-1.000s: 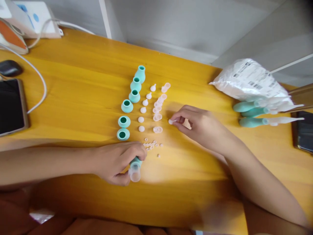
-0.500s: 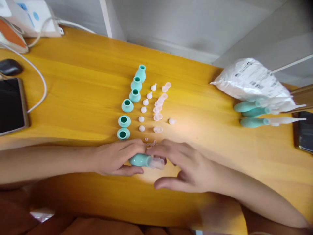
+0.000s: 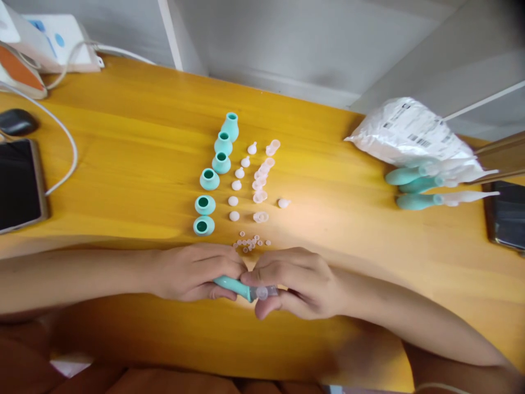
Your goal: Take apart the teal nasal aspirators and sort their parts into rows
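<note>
left hand (image 3: pixel 192 272) wrapped around teal rubber bulb (image 3: pixel 230 284), right hand (image 3: pixel 293 280) pinched on clear plastic tip (image 3: pixel 264 291) at bulb's end, both low over yellow wooden table (image 3: pixel 123 164) near its front edge. just beyond fingers, scatter of tiny pale rings (image 3: pixel 250 242); farther out, row of teal bulbs (image 3: pixel 213 175) beside rows of small white caps (image 3: pixel 240 180).
</note>
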Motion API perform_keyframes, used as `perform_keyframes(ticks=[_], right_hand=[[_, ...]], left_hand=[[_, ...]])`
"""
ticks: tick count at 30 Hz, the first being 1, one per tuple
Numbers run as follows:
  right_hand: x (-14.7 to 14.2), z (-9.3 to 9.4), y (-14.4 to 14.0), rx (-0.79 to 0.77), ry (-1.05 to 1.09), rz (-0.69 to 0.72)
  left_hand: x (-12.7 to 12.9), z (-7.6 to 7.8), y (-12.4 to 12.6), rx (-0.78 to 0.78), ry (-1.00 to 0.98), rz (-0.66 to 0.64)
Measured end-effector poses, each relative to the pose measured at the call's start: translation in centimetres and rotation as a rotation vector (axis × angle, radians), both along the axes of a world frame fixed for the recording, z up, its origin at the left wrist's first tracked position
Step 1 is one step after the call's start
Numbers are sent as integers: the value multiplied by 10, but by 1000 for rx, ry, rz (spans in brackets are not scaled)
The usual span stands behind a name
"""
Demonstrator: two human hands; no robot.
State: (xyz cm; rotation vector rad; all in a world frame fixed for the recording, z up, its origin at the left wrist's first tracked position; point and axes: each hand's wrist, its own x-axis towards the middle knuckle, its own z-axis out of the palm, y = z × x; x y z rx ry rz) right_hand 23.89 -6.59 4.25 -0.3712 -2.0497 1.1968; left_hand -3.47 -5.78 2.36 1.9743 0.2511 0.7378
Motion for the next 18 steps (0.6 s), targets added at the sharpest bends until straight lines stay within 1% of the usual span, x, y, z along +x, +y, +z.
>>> perform_keyframes(ticks=[2, 4, 6, 7, 8, 10, 11, 12, 14, 18], right_hand=[[0, 3, 1, -35, 17, 23], [4, 11, 6, -90, 52, 38], [12, 23, 18, -119, 65, -2], [19, 30, 27, -106, 42, -60], [26, 35, 37, -58, -6, -145], [41, 43, 59, 110, -153, -375], [48, 44, 69, 178, -245, -462], [56, 43, 79, 221, -339, -505], [67, 35, 95, 268, -475, -521], [75, 10, 108, 245, -608, -438]], left_hand=[[1, 1, 1, -14, -32, -12], [1, 2, 3, 9, -74, -34], [0, 4, 5, 45, -90, -61], [0, 4, 5, 63, -89, -68], [-1, 3, 5, 83, -80, -68], [-2, 2, 4, 133, -65, -51], [-3, 1, 4, 162, -57, -41], [-3, 1, 3, 190, -49, -31], [-3, 0, 3, 234, -36, -5], [-2, 3, 4, 284, -38, 54]])
